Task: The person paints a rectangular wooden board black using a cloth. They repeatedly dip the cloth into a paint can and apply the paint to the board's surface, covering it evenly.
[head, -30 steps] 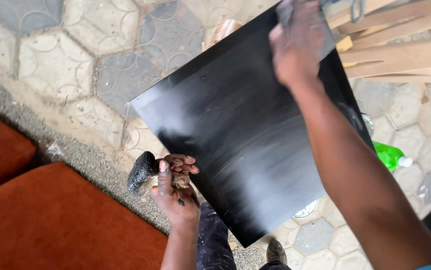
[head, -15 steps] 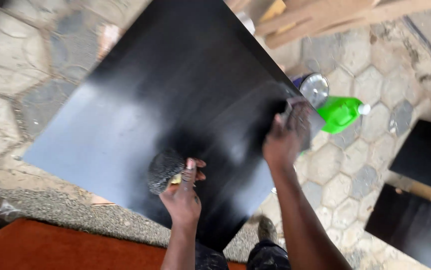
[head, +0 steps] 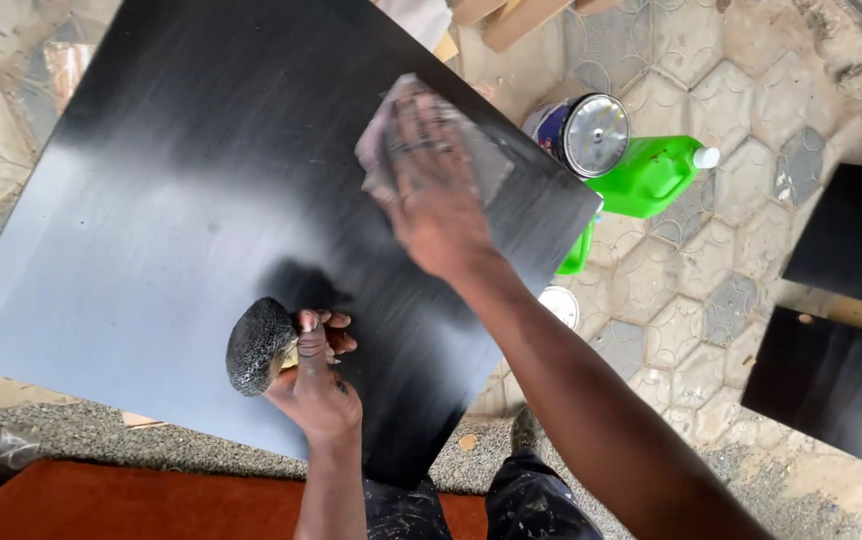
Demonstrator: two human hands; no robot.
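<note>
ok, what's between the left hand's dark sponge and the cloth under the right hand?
Head view: only bare glossy black painted board lies between dark sponge and grey cloth.

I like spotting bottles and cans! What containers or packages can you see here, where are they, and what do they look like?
Tin can: on the paving past the black board's right corner; round, dark blue side, shiny silver lid.
Green jug: lying beside the can on its right; bright green plastic, white cap.
Round lid: on the paving below the jug, by the board's edge; pale, partly hidden.
</note>
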